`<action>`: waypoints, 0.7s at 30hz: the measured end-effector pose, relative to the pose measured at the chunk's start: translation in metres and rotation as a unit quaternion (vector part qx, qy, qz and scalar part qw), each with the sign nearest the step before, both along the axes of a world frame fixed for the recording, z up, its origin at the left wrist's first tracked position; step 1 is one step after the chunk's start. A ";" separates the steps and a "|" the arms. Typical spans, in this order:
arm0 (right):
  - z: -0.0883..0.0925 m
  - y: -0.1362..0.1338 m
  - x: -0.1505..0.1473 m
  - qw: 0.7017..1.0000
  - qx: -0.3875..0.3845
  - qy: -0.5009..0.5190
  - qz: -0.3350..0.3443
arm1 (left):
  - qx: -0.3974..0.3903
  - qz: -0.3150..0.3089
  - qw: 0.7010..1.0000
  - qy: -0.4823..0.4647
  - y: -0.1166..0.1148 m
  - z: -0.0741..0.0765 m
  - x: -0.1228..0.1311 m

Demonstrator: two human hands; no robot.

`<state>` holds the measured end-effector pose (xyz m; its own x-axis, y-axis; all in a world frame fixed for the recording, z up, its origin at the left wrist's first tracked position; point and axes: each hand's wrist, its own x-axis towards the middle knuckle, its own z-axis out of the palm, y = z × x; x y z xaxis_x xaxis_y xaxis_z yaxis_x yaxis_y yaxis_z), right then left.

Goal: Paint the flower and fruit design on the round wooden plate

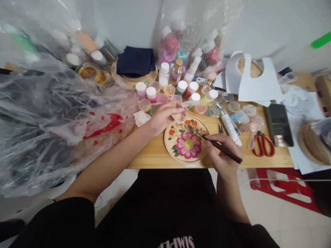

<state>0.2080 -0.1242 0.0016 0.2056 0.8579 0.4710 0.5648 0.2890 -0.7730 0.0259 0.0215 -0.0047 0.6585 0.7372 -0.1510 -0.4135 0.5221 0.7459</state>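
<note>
A round wooden board [169,146] lies at the table's front edge, painted with a large pink flower [188,144], orange flowers and green leaves. My right hand [224,156] grips a dark-handled paintbrush [223,148], its tip pointing down-left over the board's upper part. Above the board's far edge, my left hand [167,115] is closed round a small clear plastic cup [179,117] with something pale in it. The cup's far side and some left fingers are hidden. A crumpled white tissue [142,118] lies beside my left wrist.
Behind the board stand several white-capped paint jars [182,86] and small cups. To the right lie a silver tube [229,124], red-handled pliers [263,144] and a dark phone [279,124]. Clear plastic bags [51,131] heap up at left. A red stool [287,187] stands below.
</note>
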 end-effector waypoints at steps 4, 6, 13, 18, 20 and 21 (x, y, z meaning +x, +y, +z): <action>0.001 0.000 -0.001 1.000 -0.007 -0.005 0.002 | 0.005 0.000 1.000 -0.004 0.000 0.000 0.000; 0.001 0.000 -0.001 1.000 -0.011 -0.005 0.000 | 0.005 -0.002 1.000 -0.005 0.000 0.000 0.000; 0.001 -0.001 -0.001 1.000 -0.012 -0.003 0.000 | 0.001 -0.008 1.000 -0.004 0.000 -0.001 0.000; -0.001 -0.002 0.000 1.000 -0.011 0.000 -0.002 | 0.000 -0.010 1.000 -0.007 0.000 -0.002 0.000; -0.001 -0.001 0.000 1.000 -0.006 0.003 -0.006 | -0.004 -0.008 1.000 -0.004 0.000 -0.001 0.000; -0.002 -0.001 0.000 1.000 -0.005 0.003 -0.007 | -0.006 -0.007 1.000 -0.004 0.000 -0.001 0.000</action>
<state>0.2079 -0.1253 0.0000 0.2211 0.8591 0.4617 0.5639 0.2737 -0.7792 0.0255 0.0216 -0.0058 0.6693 0.7267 -0.1549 -0.4120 0.5364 0.7366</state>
